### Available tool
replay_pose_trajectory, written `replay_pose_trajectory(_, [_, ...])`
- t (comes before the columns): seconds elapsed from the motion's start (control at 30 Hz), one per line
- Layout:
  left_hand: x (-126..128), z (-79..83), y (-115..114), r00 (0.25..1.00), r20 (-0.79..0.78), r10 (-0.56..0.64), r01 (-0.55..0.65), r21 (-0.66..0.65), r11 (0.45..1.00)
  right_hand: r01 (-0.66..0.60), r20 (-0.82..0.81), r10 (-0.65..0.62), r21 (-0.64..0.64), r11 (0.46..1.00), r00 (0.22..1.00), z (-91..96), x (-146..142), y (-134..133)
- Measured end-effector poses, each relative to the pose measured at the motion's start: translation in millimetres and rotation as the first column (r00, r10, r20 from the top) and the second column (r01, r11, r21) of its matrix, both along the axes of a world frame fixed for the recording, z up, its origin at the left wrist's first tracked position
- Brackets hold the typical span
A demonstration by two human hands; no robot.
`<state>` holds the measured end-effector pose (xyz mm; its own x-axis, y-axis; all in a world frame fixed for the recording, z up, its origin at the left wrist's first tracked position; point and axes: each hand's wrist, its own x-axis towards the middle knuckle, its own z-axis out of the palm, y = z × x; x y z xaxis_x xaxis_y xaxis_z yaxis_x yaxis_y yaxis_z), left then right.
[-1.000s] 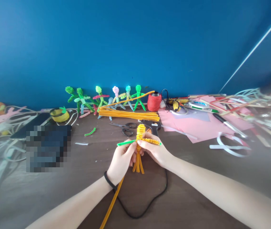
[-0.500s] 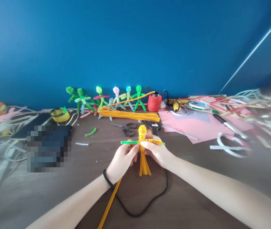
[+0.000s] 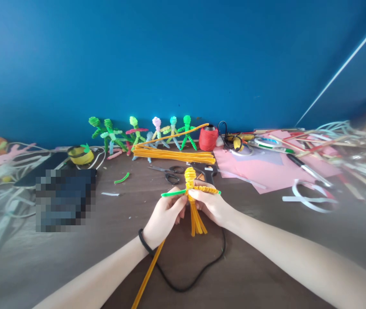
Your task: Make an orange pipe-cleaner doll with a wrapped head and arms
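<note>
A yellow-orange pipe-cleaner figure stands upright between my hands, with a coiled head and several loose strands fanning out below. A green pipe cleaner crosses it as arms; its left part is bare, its right part wrapped in yellow. My left hand pinches the figure's middle just under the bare green arm. Opposite, my right hand grips the middle under the wrapped arm, thumb in front. A long orange pipe cleaner runs from beneath my left wrist to the lower edge; its upper end is hidden.
Behind my hands lie scissors, a glue gun and a bundle of orange pipe cleaners. Finished figures lean along the blue wall. Pink paper and a red spool are to the right. A black cord loops from my left wrist.
The figure has tilted slightly, its head leaning left and its loose strands swinging right. The bare green arm now slants downward to the left. Both hands keep their hold.
</note>
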<state>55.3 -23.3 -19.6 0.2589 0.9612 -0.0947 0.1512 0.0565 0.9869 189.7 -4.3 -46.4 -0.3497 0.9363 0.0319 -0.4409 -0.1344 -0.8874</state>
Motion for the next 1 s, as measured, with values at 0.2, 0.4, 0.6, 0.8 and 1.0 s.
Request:
replay_pose_trajectory(0.2, [0.9,-0.5,-0.8,1.0,0.023,0.008,-0.008,0.004,1.0,-0.01,-0.01,0.01,0.018,1.0,1.0,0.5,1.2,-0.3])
replay_pose_trajectory(0.4, [-0.2,1.8,-1.9,1.0,0.024,0.016,-0.016,0.001,1.0,-0.012,-0.035,0.012,-0.004,1.0,0.999,0.2,-0.5,-0.6])
replay_pose_trajectory(0.6, [-1.5,-0.5,-3.0,0.998,0.054,0.029,-0.03,0.014,0.999,-0.03,-0.026,0.03,-0.02,0.999,0.999,4.7,-2.8,-2.7])
replay_pose_trajectory(0.8, [-1.6,-0.9,-4.8,0.997,0.071,0.037,-0.037,0.01,0.999,-0.059,0.032,0.057,0.043,0.997,0.998,3.7,-2.3,-4.3])
replay_pose_trajectory(1.0, [-1.0,-2.9,-4.5,0.998,0.051,0.034,-0.035,0.027,0.999,-0.068,0.053,0.066,0.039,0.997,0.996,0.8,-1.9,-3.5])
